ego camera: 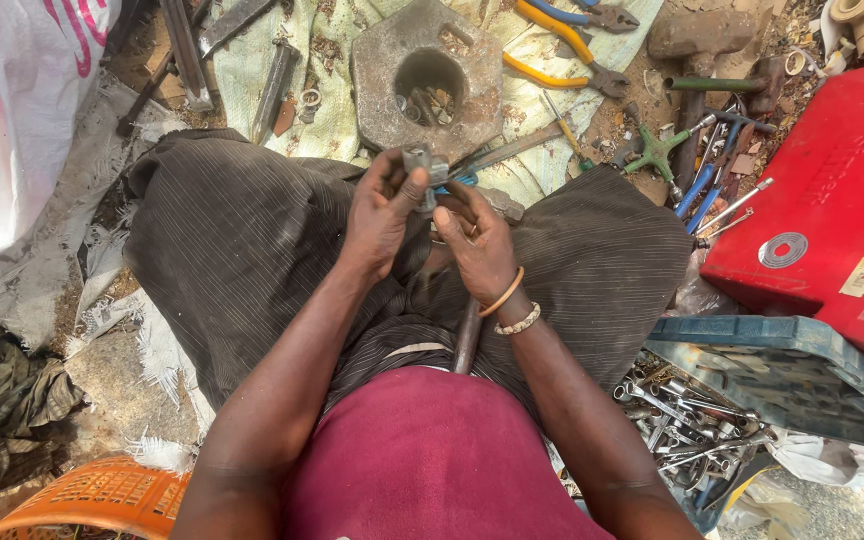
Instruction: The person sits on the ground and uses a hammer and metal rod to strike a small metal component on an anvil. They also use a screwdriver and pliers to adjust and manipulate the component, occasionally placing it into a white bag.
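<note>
Head view showed the left hand (382,215) pinching a small metal fitting (419,160) while the right hand (477,245) closed beneath it, best kept steady over the lap

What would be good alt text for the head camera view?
Seen from above, a seated person's left hand and right hand hold a small grey metal part over the lap. Pliers, a green cross wrench and a red case lie around.
</note>
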